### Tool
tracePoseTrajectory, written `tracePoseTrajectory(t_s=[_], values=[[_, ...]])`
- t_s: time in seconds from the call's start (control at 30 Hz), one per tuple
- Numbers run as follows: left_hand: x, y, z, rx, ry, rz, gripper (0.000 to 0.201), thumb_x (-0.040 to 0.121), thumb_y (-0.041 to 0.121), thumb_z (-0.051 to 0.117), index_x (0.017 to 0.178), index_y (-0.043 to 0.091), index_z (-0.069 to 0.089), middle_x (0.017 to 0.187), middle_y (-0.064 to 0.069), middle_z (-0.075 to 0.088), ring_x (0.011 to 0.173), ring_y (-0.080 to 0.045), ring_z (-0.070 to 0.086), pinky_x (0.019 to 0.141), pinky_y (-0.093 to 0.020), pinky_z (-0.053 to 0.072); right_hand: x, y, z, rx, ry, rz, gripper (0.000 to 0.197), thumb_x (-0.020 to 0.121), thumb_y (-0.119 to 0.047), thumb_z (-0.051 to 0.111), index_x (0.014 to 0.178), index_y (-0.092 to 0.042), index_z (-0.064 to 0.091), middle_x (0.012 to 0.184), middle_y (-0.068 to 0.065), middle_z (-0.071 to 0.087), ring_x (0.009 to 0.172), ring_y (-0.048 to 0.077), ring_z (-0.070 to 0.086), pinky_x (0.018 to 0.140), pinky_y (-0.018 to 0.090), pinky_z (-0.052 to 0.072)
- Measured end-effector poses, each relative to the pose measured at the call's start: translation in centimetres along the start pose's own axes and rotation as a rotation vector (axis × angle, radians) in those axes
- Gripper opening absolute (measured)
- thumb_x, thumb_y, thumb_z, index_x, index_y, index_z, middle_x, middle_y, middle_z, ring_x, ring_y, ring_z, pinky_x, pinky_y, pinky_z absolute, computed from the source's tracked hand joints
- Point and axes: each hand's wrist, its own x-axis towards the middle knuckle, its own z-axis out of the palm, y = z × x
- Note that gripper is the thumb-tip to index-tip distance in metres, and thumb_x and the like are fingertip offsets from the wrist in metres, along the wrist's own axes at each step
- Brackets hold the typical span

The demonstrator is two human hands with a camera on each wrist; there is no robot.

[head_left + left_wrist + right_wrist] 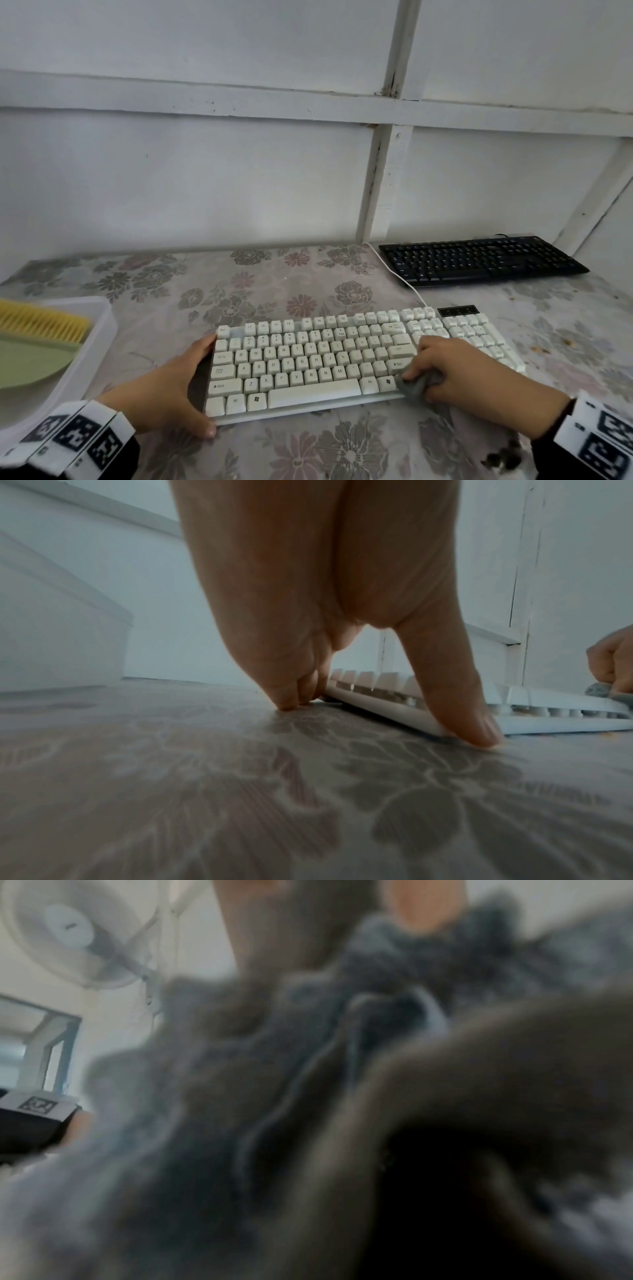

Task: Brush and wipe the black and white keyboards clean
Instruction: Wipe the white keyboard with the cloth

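Observation:
The white keyboard (308,363) lies on the flowered tablecloth in front of me. My left hand (197,383) clamps its left end, thumb at the front corner and fingers at the back corner; the left wrist view shows that hand (383,721) against the keyboard's (548,723) edge. My right hand (442,370) grips a bunched grey cloth (416,385) and presses it on the bottom-row keys, right of the space bar. In the right wrist view the cloth (240,1096) fills the blurred frame. The black keyboard (479,260) sits at the back right, untouched.
A white tray (102,329) at the left holds a yellow brush (41,323) and a green dustpan (30,363). The white cable (400,274) runs back past the black keyboard. Crumbs (568,341) dot the cloth at the right. A white wall stands close behind.

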Motion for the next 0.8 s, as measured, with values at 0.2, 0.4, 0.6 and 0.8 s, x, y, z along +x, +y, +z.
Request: tracePoseTrajectory(t_s=[0.2, 0.4, 0.6, 0.8], values=[[0.1, -0.2, 0.0, -0.017, -0.004, 0.036, 0.144, 0.038, 0.048, 0.089, 0.146, 0.035, -0.005, 0.146, 0.018, 0.027, 0.132, -0.004, 0.031, 0.112, -0.028, 0.027, -0.6, 0.4, -1.9, -0.073, -0.018, 0.022, 0.032, 0.085, -0.026, 0.064, 0.115, -0.036, 0.066, 0.083, -0.016, 0.041, 0.077, -0.003, 0.043, 0.069, 0.008, 0.034], [0.0, -0.3, 0.0, -0.036, 0.011, 0.056, 0.145, 0.035, 0.049, 0.089, 0.146, 0.034, -0.002, 0.145, 0.018, 0.029, 0.131, -0.004, 0.033, 0.111, -0.028, 0.029, 1.1, -2.7, 0.5, 0.048, -0.014, -0.102, 0.037, 0.084, -0.023, 0.064, 0.12, -0.032, 0.064, 0.092, -0.009, 0.041, 0.088, 0.005, 0.045, 0.072, 0.011, 0.033], [0.0, -0.1, 0.0, -0.032, 0.016, 0.062, 0.142, 0.034, 0.046, 0.087, 0.146, 0.033, 0.0, 0.143, 0.016, 0.032, 0.129, -0.005, 0.036, 0.108, -0.025, 0.032, 0.1, 0.2, 1.0, 0.057, 0.024, -0.034, 0.032, 0.081, -0.022, 0.069, 0.111, -0.033, 0.07, 0.085, -0.017, 0.041, 0.079, -0.004, 0.042, 0.073, 0.014, 0.037], [0.0, -0.3, 0.1, -0.025, 0.03, 0.066, 0.146, 0.032, 0.048, 0.087, 0.148, 0.031, 0.0, 0.145, 0.016, 0.029, 0.131, -0.006, 0.034, 0.111, -0.028, 0.031, -1.7, 2.4, -0.4, -0.026, -0.008, 0.043, 0.019, 0.079, -0.032, 0.065, 0.094, -0.042, 0.073, 0.08, -0.015, 0.042, 0.071, -0.004, 0.042, 0.064, 0.01, 0.033]])
